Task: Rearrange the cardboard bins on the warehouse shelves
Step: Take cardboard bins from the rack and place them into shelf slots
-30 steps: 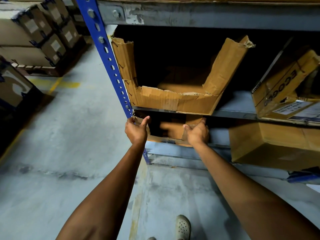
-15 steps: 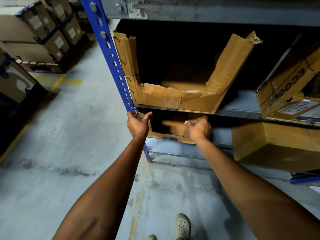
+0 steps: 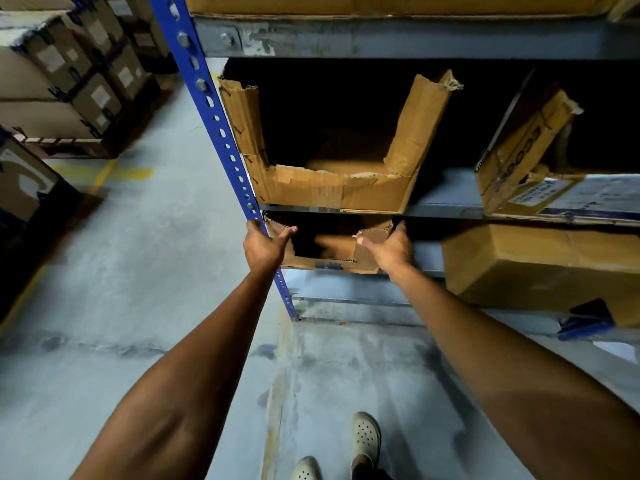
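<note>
left grip [image 3: 265,242] clasps the left wall of the low cardboard bin [image 3: 369,259]; right grip [image 3: 389,249] clasps its right wall; it sits on the lower shelf [image 3: 346,289], under a torn bin [image 3: 374,195]

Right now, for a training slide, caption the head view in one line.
Left hand and right hand grip the sides of a torn cardboard bin beside the blue upright.

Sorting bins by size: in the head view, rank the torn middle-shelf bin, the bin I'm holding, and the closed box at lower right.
1. torn middle-shelf bin
2. closed box, nearly as large but cut off at the frame edge, so unsure
3. held bin, gripped between left hand and right hand, partly shadowed
</note>
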The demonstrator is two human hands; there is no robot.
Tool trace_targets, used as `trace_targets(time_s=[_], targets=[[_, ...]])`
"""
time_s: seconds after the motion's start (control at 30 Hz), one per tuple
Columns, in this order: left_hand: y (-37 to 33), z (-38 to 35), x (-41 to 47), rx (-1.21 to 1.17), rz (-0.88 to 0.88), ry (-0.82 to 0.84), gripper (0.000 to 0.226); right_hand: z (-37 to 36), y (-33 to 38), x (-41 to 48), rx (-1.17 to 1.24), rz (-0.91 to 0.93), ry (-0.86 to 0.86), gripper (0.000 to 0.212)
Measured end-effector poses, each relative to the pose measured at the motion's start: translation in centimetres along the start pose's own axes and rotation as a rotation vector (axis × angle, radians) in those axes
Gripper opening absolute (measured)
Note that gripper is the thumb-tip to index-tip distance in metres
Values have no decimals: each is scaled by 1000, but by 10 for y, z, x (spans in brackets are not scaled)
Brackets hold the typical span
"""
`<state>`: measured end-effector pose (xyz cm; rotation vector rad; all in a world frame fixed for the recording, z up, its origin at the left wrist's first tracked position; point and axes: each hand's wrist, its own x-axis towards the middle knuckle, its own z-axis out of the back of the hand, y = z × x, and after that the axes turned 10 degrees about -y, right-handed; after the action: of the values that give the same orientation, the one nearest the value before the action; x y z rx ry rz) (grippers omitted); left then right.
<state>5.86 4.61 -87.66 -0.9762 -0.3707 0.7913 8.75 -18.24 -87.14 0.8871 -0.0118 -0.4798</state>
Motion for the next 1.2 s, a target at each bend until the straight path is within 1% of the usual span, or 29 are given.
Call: trace_targets(time_s=[0.03,0.1,0.27,0.33,0.47,0.57,0.63,0.67,0.8,0.87,0.93,0.97,1.07,1.13,1.2], targets=[[-1,5,-6,14,-35,17,77,6,-1,-6,5,7,0,112],[-4,14,-25,20,-114,50,78,18,-7,-18,16,7,-37,112],[-27,25,-94,-125,-326,170,64,53,-36,-55,153,12,-231,106],[-37,24,-121,-177,-393,229,64,71,-49,-70,199,18,-311,101],[-48,16,-164,-230,-474,321,61,111,-76,-94,286,19,-428,88],[-58,10,-197,-281,-508,354,49,144,-102,-105,352,-10,-477,84],[-62,1,-214,-332,-464,377,40,166,-118,-109,384,-61,-495,80],[-65,-5,-222,-366,-398,398,37,178,-127,-109,391,-91,-504,78],[-82,-28,-253,-553,-16,481,37,219,-158,-101,450,-158,-535,75],[-93,-42,-269,-615,94,506,45,241,-173,-92,504,-186,-535,74],[-104,-55,-284,-636,114,514,59,264,-189,-82,567,-203,-527,74],[-109,-64,-292,-625,114,508,62,275,-198,-77,589,-202,-514,75],[-125,-86,-318,-604,116,462,59,311,-222,-59,642,-209,-461,75],[-136,-104,-331,-601,74,444,56,336,-235,-44,660,-197,-428,73],[-144,-121,-342,-601,44,443,45,358,-251,-26,629,-169,-417,80]])
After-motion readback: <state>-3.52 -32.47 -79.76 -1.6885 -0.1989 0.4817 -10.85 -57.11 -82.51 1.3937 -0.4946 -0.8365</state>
